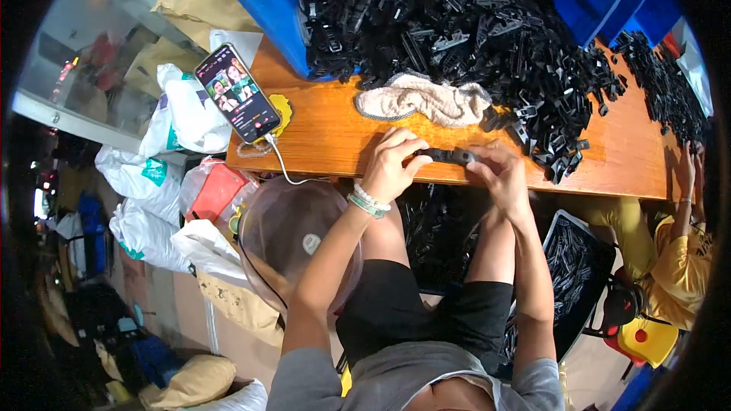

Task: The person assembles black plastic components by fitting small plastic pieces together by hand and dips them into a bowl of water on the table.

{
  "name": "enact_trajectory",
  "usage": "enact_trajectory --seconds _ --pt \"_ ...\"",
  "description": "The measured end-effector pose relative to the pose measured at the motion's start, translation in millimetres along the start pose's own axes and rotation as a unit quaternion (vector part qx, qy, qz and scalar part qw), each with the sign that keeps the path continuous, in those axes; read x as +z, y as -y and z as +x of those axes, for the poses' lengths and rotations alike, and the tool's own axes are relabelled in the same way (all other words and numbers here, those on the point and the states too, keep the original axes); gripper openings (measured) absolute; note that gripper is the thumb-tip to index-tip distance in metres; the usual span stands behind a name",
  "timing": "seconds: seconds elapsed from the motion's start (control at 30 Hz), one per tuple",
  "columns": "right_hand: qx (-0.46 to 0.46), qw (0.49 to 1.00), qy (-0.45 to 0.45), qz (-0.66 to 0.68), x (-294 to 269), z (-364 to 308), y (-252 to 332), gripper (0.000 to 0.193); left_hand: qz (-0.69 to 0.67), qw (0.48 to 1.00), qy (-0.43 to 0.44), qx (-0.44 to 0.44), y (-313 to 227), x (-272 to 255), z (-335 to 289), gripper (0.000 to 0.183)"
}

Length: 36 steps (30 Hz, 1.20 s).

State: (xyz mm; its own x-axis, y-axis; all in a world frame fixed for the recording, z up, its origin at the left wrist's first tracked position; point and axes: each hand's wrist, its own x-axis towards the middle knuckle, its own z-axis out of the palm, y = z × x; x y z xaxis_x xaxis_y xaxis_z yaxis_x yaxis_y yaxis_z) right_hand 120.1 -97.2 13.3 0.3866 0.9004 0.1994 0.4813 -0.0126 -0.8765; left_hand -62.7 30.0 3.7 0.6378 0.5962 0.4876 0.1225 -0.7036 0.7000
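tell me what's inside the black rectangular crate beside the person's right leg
The black rectangular crate holds a heap of small, slim black pieces. Its bottom is covered by them, and the right forearm hides part of its left side.

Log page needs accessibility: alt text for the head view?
A person's left grip and right grip hold a small black part between them at the front edge of a wooden table. Beyond lie a crumpled cloth and a big heap of black pieces; a lit phone is at the left.
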Motion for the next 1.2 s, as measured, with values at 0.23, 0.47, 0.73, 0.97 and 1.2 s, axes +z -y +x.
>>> enact_trajectory --seconds 0.23,0.47,0.73,0.97,1.2 --pt "0.016 1.000 0.011 0.013 2 5 9 0.027 0.011 0.999 0.021 0.027 -2 -9 4 0.014" --pt "-0.085 0.993 -0.012 -0.076 10 1 3 0.023 0.019 0.999 0.043 0.017 -9 0 6 0.014" --pt "-0.084 0.984 0.142 -0.065 -14 -28 25 0.020 0.055 0.990 -0.114 -0.065 41 -44 29 0.008" --pt "-0.018 0.998 0.021 -0.056 -21 -33 15 0.012 0.491 0.845 -0.210 -0.025 68 -83 81 0.024" --pt "0.035 0.999 0.018 -0.020 -24 -34 8 0.011 0.276 0.940 -0.147 -0.134 58 -105 65 0.026"
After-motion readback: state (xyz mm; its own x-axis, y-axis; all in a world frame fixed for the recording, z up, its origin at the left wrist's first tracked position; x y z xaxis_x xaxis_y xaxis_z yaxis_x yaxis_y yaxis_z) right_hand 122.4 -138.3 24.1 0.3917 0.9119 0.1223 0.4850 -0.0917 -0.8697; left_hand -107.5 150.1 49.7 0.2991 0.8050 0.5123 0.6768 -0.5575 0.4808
